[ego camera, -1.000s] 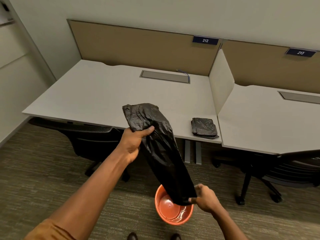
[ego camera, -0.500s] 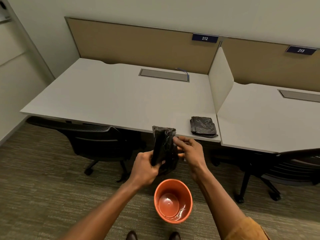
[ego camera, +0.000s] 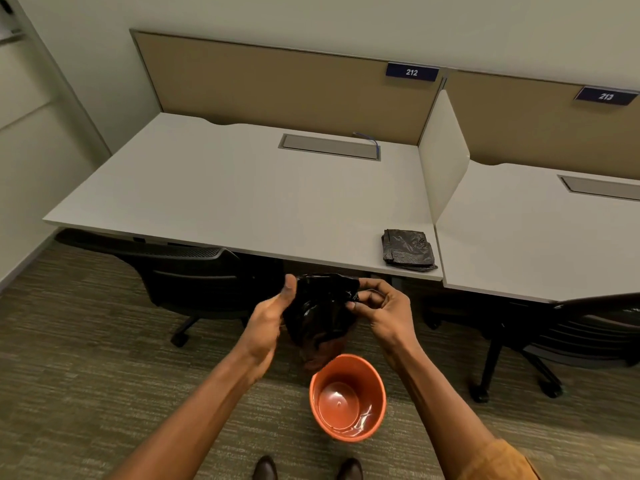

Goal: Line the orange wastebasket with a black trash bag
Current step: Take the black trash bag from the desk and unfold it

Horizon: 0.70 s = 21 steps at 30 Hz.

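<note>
Floor (ego camera: pixel 86 393): carpet, olive-grey, fine horizontal streaked weave.

Tabletop (ego camera: pixel 242 202): wide, flat, matte off-white laminate with a straight near edge; a rectangular grey cable hatch (ego camera: pixel 329 147) is set into its far side. A tan fabric-faced panel (ego camera: pixel 277 84) stands upright along the far edge and carries a dark blue plate reading "212" (ego camera: pixel 411 72). A thin white divider (ego camera: pixel 445 157) separates this from a second tabletop (ego camera: pixel 536 237) on the right.

Chairs: black office chair (ego camera: pixel 180 271) with mesh back, pushed under the near-left edge; a second black chair (ego camera: pixel 571 334) on castors at right.

Orange wastebasket (ego camera: pixel 348 398): round, tapered, glossy smooth plastic, upright on the carpet, near centre. Nothing in it; the bottom shows highlights.

Black trash bag (ego camera: pixel 320 313): thin shiny crinkled film, bunched, held in the air above and just beyond the wastebasket's far rim. Its lower end hangs close to the rim; cannot tell whether it touches.

Left hand (ego camera: pixel 270 320): fingers lie along the bag's left side, thumb up at the top edge. Right hand (ego camera: pixel 384 310): fingers curled, pinching the bag's upper right edge.

Folded black bags (ego camera: pixel 408 251): flat, wrinkled stack on the tabletop's near-right corner, beside the divider.

Two dark shoe tips (ego camera: pixel 265 469) at the near edge.
</note>
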Each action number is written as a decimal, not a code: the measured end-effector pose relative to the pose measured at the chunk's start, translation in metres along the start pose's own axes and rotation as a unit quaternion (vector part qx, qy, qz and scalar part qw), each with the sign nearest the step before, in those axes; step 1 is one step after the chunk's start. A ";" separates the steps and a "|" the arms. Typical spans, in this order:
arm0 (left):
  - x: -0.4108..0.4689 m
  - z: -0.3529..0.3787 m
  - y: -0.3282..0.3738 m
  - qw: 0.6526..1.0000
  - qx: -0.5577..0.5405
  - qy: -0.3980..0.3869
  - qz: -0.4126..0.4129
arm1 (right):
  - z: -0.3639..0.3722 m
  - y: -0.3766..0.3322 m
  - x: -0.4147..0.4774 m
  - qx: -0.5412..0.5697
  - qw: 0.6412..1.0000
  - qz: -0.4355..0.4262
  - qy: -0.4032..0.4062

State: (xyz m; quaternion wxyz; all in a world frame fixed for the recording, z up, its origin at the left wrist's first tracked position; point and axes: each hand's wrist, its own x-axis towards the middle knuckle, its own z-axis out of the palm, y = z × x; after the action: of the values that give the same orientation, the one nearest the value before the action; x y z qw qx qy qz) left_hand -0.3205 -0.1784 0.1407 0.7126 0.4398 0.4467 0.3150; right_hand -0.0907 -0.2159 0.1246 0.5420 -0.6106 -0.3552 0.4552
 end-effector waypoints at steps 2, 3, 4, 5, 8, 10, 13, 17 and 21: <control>0.003 0.004 0.006 1.000 0.019 0.023 -0.008 | 0.000 0.001 -0.002 -0.019 1.000 -0.013 -0.002; 0.003 0.008 0.007 0.998 0.041 0.043 -0.004 | 0.001 0.001 -0.004 -0.026 0.999 -0.018 -0.007; 0.004 0.011 0.007 0.996 0.061 0.066 -0.001 | 0.001 0.001 -0.005 -0.030 0.999 -0.019 -0.010; 0.003 0.014 0.007 0.993 0.077 0.087 -0.002 | 0.002 0.001 -0.006 -0.026 0.999 -0.019 -0.009; 0.004 0.021 0.006 0.988 0.080 0.129 -0.004 | 0.008 -0.002 -0.012 -0.038 0.998 -0.001 0.057; 0.004 0.026 0.006 0.988 0.077 0.137 0.002 | 0.014 -0.004 -0.021 -0.098 0.985 -0.001 0.140; 0.001 0.034 0.003 0.984 0.098 0.148 0.023 | 0.020 -0.007 -0.037 -0.126 0.971 -0.039 0.201; 0.002 0.035 -0.002 0.985 0.094 0.138 0.032 | 0.020 -0.003 -0.040 -0.159 0.975 -0.020 0.153; 0.008 0.024 -0.006 0.979 0.128 0.156 0.015 | 0.010 0.008 -0.034 -0.042 0.982 0.087 0.160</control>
State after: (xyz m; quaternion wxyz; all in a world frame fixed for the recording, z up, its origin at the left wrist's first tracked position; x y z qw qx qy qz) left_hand -0.2946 -0.1823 0.1375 0.5670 0.4794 0.5823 0.3312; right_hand -0.1123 -0.2448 0.1226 0.5239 -0.7262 -0.2282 0.3823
